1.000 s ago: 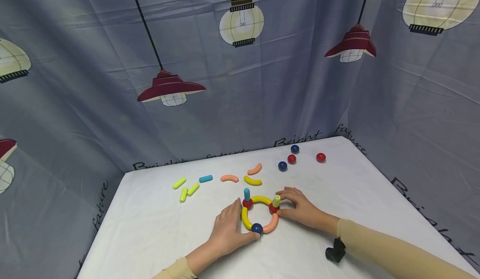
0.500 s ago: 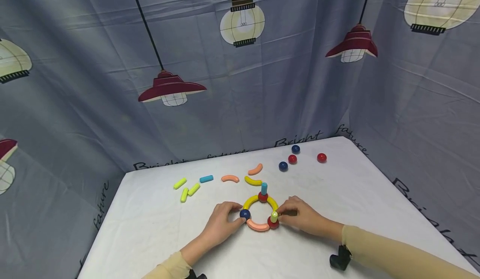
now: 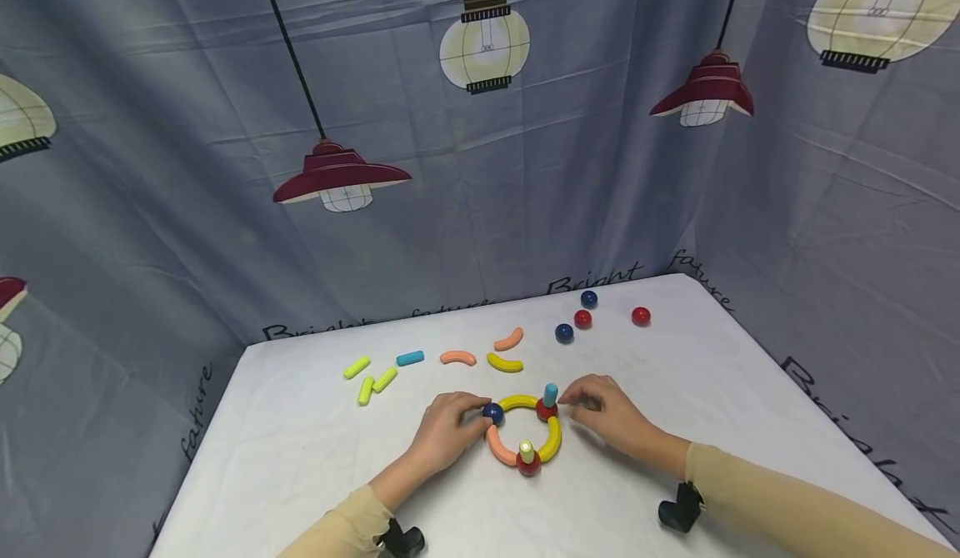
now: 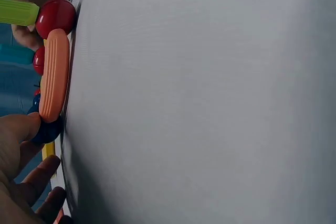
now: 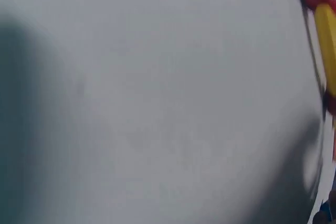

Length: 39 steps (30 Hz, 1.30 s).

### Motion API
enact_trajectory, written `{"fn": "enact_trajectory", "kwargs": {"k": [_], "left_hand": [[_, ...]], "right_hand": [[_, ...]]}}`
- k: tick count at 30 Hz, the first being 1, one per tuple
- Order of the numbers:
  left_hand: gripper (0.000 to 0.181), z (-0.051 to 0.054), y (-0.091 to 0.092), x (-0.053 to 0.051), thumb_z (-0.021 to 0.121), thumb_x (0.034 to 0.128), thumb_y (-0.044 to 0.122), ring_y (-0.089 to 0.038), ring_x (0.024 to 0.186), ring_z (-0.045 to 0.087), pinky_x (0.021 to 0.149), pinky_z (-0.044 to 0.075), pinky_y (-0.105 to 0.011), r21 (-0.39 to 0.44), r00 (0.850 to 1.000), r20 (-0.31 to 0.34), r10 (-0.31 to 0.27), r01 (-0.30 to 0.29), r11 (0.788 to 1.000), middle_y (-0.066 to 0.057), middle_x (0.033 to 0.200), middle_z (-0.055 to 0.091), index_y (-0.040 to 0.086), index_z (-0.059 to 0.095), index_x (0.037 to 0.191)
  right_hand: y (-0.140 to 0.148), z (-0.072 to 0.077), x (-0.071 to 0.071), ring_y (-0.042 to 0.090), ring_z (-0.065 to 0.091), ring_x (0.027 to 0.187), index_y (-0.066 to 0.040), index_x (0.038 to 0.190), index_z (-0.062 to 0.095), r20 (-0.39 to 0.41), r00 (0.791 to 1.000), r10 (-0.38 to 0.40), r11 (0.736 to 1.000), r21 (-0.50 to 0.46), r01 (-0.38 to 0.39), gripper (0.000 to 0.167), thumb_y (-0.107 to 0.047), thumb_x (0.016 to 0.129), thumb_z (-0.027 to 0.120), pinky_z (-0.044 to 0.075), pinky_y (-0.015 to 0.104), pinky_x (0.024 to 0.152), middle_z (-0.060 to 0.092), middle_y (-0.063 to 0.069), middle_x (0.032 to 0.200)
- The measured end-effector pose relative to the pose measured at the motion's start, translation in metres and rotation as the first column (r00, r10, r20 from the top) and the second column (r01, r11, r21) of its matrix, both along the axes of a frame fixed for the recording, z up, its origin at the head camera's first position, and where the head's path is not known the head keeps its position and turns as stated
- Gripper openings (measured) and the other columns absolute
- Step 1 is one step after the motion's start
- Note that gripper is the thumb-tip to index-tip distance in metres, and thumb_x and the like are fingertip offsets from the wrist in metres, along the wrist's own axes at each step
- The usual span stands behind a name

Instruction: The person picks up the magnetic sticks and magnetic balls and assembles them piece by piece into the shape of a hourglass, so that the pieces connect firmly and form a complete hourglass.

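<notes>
Grip of the left hand (image 3: 447, 435) is lightly closed, a glossy dark-blue ball (image 3: 492, 413) being pinched at ten o'clock of a ring (image 3: 518, 402) of coloured pieces on the white table (image 3: 300, 450). At two o'clock, a glossy red ball (image 3: 547, 411) bearing an upright light-blue rod (image 3: 551, 393) is neared by the right hand (image 3: 611, 415), its fingers loosely bent; whether contact is made cannot be told. At six o'clock, a second red ball (image 3: 528, 465) is topped by a yellow-green rod (image 3: 527, 450). By the left wrist view, lengthwise grooves are revealed on the curved peach-coloured bar (image 4: 54, 77) at eight o'clock; by the right, just a blurred curved yellow bar (image 5: 327, 45) and its neighbouring red balls are caught at three o'clock.
</notes>
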State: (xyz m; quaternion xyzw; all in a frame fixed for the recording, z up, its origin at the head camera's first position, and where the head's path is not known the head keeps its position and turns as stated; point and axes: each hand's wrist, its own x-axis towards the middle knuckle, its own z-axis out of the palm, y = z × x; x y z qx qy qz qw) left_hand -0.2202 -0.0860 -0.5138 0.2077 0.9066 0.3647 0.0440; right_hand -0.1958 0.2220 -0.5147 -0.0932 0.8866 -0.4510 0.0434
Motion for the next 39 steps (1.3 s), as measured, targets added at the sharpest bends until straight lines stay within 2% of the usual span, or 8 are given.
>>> {"fn": "enact_trajectory", "kwargs": {"k": [2,4,8,14,20,26,34,39], "left_hand": [[0.033,0.000,0.001,-0.002,0.071,0.0971,0.030,-0.028,0.127,0.052,0.106,0.039,-0.055,0.009,1.000,-0.008,-0.013,0.013,1.000,-0.002,0.127,0.069,0.015,0.073,0.127],[0.034,0.000,0.003,-0.004,0.070,0.0975,0.031,-0.028,0.129,0.052,0.107,0.039,-0.054,0.015,1.000,-0.002,-0.021,0.021,1.000,-0.002,0.128,0.068,0.015,0.072,0.128],[0.037,0.001,-0.001,-0.005,0.070,0.0979,0.032,-0.029,0.129,0.051,0.108,0.040,-0.055,0.017,1.000,0.006,-0.023,0.023,1.000,-0.003,0.130,0.067,0.014,0.071,0.130],[0.032,0.012,-0.027,-0.011,0.069,0.0981,0.028,-0.031,0.129,0.053,0.107,0.042,-0.054,0.024,0.995,-0.038,0.091,-0.090,0.996,-0.003,0.132,0.065,0.016,0.071,0.128],[0.032,0.025,-0.068,-0.026,0.071,0.0960,0.022,-0.038,0.129,0.053,0.105,0.043,-0.056,-0.011,0.957,-0.131,0.259,-0.262,0.965,-0.011,0.132,0.066,0.011,0.072,0.126],[0.039,0.029,-0.110,-0.037,0.066,0.0949,0.016,-0.044,0.131,0.048,0.105,0.041,-0.060,-0.078,0.915,-0.117,0.387,-0.397,0.915,-0.021,0.138,0.059,0.007,0.067,0.133],[0.046,0.036,-0.141,-0.055,0.059,0.0979,0.017,-0.049,0.133,0.041,0.104,0.038,-0.063,-0.133,0.870,-0.053,0.490,-0.493,0.860,-0.026,0.145,0.050,0.002,0.058,0.141],[0.048,0.031,-0.151,-0.066,0.058,0.0987,0.016,-0.052,0.133,0.039,0.104,0.037,-0.065,-0.167,0.852,-0.020,0.523,-0.519,0.838,-0.028,0.143,0.050,-0.001,0.053,0.143]], "right_hand": [[0.002,-0.003,-0.008,0.029,0.040,0.136,-0.026,0.113,0.073,-0.009,1.000,-0.025,0.999,0.034,0.026,0.019,-0.025,0.095,0.072,0.035,0.060,0.112,0.059,-0.001,0.135],[0.003,-0.006,-0.014,0.036,0.027,0.146,-0.024,0.121,0.071,0.003,1.000,0.002,0.999,0.044,-0.003,0.027,-0.030,0.094,0.073,0.026,0.069,0.114,0.052,0.005,0.147],[0.002,-0.009,-0.019,0.041,0.011,0.153,-0.021,0.120,0.073,0.040,0.997,0.066,0.997,0.038,-0.068,0.031,-0.034,0.093,0.074,0.014,0.074,0.114,0.044,0.011,0.156],[0.001,-0.010,-0.022,0.041,0.007,0.154,-0.027,0.114,0.076,0.043,0.995,0.085,0.994,0.061,-0.088,0.024,-0.036,0.092,0.075,0.010,0.075,0.113,0.043,0.011,0.157],[0.002,-0.011,-0.022,0.041,0.006,0.154,-0.027,0.114,0.075,0.069,0.995,0.073,0.995,0.067,-0.078,0.025,-0.038,0.091,0.076,0.011,0.075,0.113,0.042,0.009,0.158],[0.002,-0.014,-0.020,0.040,0.006,0.154,-0.029,0.113,0.075,0.070,0.995,0.074,0.996,0.046,-0.078,0.022,-0.036,0.091,0.076,0.010,0.075,0.113,0.043,0.008,0.158],[0.002,-0.013,-0.018,0.041,0.008,0.154,-0.030,0.112,0.075,0.054,0.997,0.060,0.995,0.077,-0.064,0.021,-0.037,0.091,0.076,0.011,0.075,0.113,0.043,0.007,0.158],[0.001,-0.014,-0.020,0.040,0.009,0.154,-0.030,0.113,0.075,0.037,0.997,0.069,0.994,0.079,-0.072,0.023,-0.038,0.092,0.075,0.012,0.075,0.113,0.044,0.006,0.157]]}}
